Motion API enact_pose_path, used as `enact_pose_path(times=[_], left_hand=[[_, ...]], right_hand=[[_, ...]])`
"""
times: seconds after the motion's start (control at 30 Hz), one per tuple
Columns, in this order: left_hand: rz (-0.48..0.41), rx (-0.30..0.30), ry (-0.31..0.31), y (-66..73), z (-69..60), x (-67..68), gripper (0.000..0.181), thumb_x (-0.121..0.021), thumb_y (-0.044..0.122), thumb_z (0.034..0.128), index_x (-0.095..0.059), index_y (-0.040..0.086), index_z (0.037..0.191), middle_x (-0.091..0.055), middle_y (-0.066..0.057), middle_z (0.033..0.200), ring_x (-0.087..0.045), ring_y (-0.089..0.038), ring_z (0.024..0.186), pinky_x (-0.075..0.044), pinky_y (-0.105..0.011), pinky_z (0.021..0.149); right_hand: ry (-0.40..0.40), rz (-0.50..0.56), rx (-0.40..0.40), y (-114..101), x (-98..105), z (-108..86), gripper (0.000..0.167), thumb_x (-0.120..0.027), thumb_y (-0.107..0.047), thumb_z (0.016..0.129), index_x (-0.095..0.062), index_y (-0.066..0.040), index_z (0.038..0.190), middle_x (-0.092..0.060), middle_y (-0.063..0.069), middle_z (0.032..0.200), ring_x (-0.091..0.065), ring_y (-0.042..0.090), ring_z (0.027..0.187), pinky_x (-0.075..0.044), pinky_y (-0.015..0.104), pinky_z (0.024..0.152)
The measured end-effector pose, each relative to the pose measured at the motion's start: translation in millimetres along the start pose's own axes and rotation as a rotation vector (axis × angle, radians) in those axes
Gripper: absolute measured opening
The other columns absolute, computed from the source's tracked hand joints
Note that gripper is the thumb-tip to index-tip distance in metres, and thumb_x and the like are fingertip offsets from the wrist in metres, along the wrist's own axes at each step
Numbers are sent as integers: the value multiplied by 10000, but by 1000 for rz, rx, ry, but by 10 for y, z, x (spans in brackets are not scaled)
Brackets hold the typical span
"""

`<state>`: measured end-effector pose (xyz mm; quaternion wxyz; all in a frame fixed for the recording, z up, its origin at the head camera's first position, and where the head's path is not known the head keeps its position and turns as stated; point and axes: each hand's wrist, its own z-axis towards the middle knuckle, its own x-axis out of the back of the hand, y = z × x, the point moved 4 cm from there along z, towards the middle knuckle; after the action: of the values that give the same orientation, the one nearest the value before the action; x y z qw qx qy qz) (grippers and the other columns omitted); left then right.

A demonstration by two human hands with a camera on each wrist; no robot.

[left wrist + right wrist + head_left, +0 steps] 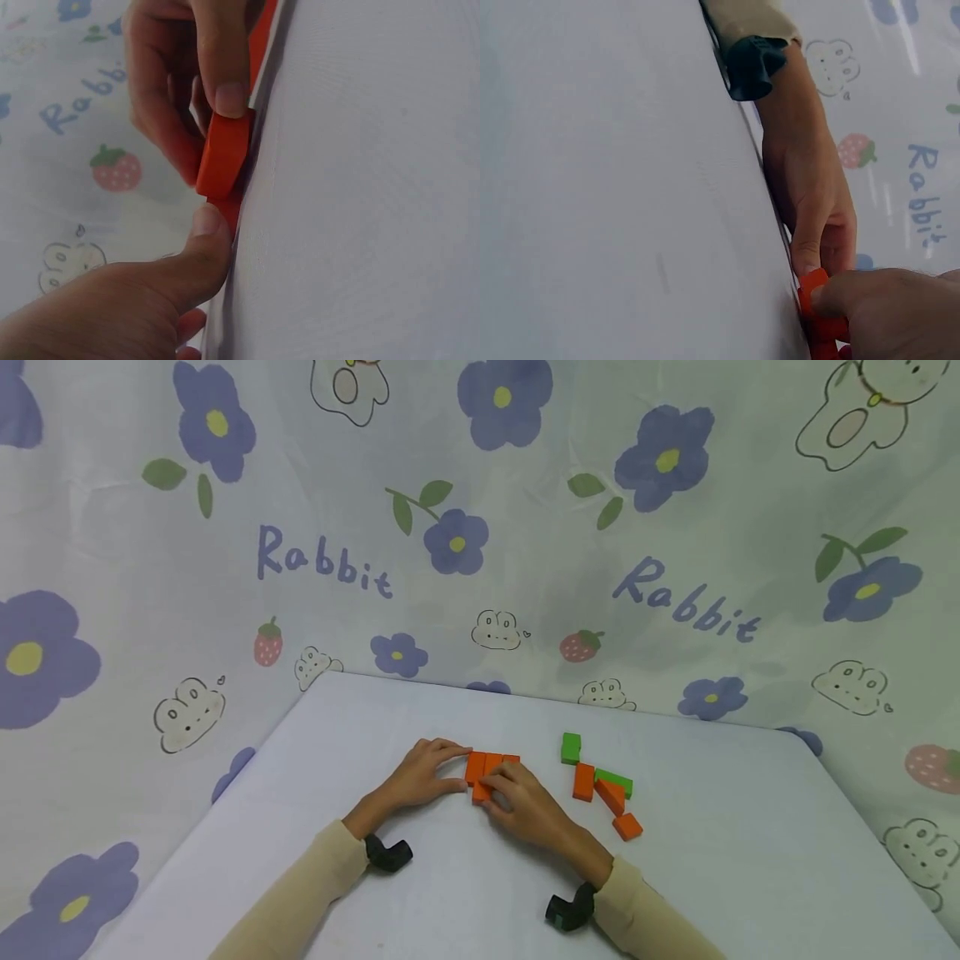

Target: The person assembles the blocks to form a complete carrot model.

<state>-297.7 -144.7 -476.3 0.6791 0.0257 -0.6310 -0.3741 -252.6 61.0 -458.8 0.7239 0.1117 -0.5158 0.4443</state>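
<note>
Several orange blocks point(475, 767) lie side by side on the white table. My left hand point(423, 774) spans the leftmost one, index fingertip at its far end and thumb at its near end. My right hand point(531, 807) pinches another orange block point(478, 793) against the near side of the row, partly covering the row's right part. In the left wrist view, the pinched block point(223, 156) is between the right thumb and fingers, just beyond the left thumb. The right wrist view shows both hands meeting at the orange blocks point(814, 280).
Right of the hands lie a green block point(571, 748), an upright-lying orange block point(583, 782), a long green piece point(621, 782), an orange triangle point(611, 796) and a small orange block point(627, 827). A patterned cloth stands behind the white table point(750, 860).
</note>
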Motion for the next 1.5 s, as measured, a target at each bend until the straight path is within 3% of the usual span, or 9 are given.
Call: enact_pose_path(times=[0.37, 1.07, 1.5], left_hand=[[-17, 11, -10, 28, -11, 33, 633, -764, 428, 861, -567, 231, 1430, -564, -64, 1406, -474, -291, 1213, -420, -485, 1000], [-15, 10, -5, 78, -15, 51, 626, -758, 431, 863, -575, 219, 1423, -569, -73, 1398, -475, -291, 1208, -426, -506, 998], [-21, 12, 1, 68, -21, 37, 621, -746, 455, 869, -579, 217, 1418, -563, -66, 1414, -472, -324, 1271, -406, -562, 1040]], right_hand=[[52, -74, 65, -46, -34, 8, 309, -785, -206, 871, -719, -96, 1152, -636, 14, 1108, -596, 165, 1027, -529, 329, 931], [76, -46, 10, -42, -71, 8, 263, -806, -188, 853, -719, -101, 1086, -619, 1, 1077, -575, 144, 990, -530, 286, 875], [66, -10, -8, -63, -33, 10, 331, -825, -254, 838, -721, -98, 1110, -594, 3, 1048, -555, 137, 980, -513, 292, 871]])
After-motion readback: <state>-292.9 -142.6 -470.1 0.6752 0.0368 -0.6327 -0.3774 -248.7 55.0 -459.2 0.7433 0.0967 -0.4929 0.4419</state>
